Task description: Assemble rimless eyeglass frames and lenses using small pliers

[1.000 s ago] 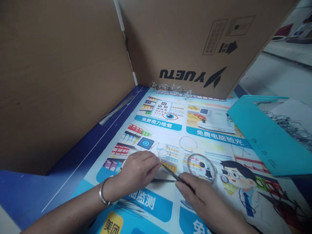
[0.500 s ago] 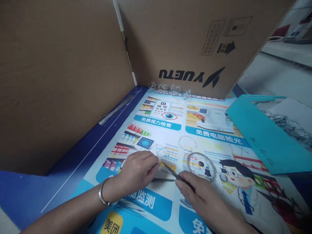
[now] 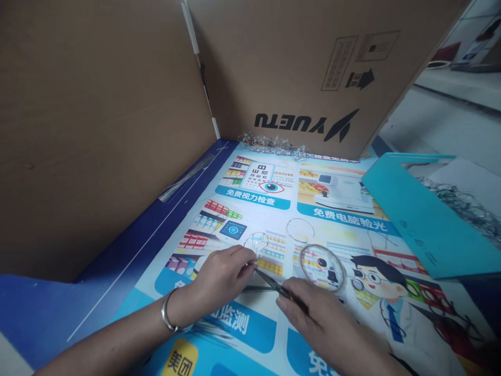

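Pinching wire (image 3: 257,249) in left grip (image 3: 227,271), clasping tool (image 3: 282,290) in right grip (image 3: 313,313). Work tight to the pinch, small bites, light pressure; no tugging the wire.

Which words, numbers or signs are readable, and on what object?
"YUETU", upside down, on the cardboard panel.
Arrow sign, same panel.
"免费视力检查", on the printed mat.
"免费电脑验光", mat.
Rotated "E" signs, mat's eye chart.
"监测", mat, start hidden.
"免", mat, rest hidden.
"美团", mat's yellow patch.
Too small or blurred: panel's small print, mat's top line, turquoise holder's marks.
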The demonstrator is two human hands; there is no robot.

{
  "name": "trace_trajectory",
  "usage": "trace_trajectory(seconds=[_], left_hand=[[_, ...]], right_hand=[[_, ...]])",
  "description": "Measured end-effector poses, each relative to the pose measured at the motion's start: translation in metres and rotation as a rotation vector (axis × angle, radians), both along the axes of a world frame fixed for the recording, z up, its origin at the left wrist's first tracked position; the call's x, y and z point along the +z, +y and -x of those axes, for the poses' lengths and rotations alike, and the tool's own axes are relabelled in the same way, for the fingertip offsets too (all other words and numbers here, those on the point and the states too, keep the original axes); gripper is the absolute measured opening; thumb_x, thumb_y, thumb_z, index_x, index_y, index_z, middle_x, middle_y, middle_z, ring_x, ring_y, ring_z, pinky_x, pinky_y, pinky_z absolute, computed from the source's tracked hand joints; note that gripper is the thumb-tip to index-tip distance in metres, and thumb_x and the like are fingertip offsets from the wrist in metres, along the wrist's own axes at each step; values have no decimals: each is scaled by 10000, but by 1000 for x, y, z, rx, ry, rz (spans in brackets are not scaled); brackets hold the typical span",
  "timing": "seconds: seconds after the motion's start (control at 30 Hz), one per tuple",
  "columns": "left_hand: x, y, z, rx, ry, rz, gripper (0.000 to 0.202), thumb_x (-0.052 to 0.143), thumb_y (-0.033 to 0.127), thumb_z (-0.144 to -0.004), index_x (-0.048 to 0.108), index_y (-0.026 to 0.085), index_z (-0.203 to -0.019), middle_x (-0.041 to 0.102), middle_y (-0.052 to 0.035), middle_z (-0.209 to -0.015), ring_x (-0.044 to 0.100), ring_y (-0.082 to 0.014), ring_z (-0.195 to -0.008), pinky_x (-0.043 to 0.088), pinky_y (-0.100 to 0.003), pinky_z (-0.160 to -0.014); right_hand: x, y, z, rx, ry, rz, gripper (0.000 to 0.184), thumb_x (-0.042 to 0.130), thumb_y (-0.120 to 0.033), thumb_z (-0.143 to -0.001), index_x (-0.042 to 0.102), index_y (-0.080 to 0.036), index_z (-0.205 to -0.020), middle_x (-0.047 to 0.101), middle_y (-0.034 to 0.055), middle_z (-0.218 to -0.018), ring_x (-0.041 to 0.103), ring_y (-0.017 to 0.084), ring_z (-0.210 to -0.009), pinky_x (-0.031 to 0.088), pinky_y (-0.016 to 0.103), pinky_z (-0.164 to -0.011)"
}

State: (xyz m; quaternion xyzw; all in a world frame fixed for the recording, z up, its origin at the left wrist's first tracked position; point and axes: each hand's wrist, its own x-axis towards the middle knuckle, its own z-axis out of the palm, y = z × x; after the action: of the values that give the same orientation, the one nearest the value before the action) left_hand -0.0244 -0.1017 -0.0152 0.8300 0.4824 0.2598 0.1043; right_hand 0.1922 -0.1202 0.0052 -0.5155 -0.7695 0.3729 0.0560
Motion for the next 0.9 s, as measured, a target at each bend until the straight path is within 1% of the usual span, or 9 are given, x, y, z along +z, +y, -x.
trace_trajectory(seconds=[0.17,0.3,0.43,0.57,0.73,0.9], left_hand=[[-3,0,1,-16,-25,-22,114,531,145,-821,586,185,-912,673,-20,-791,627,-134,-690,473,-227,-594],[-1,-1,2,-12,9,-27,78,523,151,-826,593,182,-843,670,-15,-752,620,-133,-661,458,-229,-578],[3,-1,1,7,24,-23,75,514,160,-824,579,177,-792,638,-14,-696,591,-129,-623,433,-233,-563],[5,-1,1,8,24,-34,78,501,169,-823,550,173,-762,608,-7,-662,549,-114,-571,393,-222,-515],[2,1,2,-38,77,-114,90,500,207,-855,553,176,-789,625,-7,-684,577,-124,-603,412,-240,-549],[-1,1,2,-54,62,-159,102,513,231,-866,569,174,-803,645,-2,-687,589,-117,-587,414,-239,-536]], right_hand=[[-1,3,2,27,-67,-18,286,355,-406,-903,525,-206,-789,634,41,-803,577,191,-749,383,280,-628],[-6,3,1,16,-42,-63,289,359,-400,-899,523,-204,-766,633,45,-775,563,184,-702,362,267,-581],[-9,3,-1,3,-4,-56,301,347,-413,-907,516,-208,-764,628,33,-763,562,176,-700,362,265,-592],[-6,4,-1,4,16,-6,316,321,-422,-920,505,-213,-770,625,20,-737,567,173,-698,371,271,-623],[-2,6,0,7,3,4,314,321,-422,-921,508,-215,-777,628,17,-748,570,173,-700,369,271,-626],[1,5,2,-2,-26,2,300,327,-412,-919,515,-216,-792,635,26,-791,576,180,-736,372,272,-631]])
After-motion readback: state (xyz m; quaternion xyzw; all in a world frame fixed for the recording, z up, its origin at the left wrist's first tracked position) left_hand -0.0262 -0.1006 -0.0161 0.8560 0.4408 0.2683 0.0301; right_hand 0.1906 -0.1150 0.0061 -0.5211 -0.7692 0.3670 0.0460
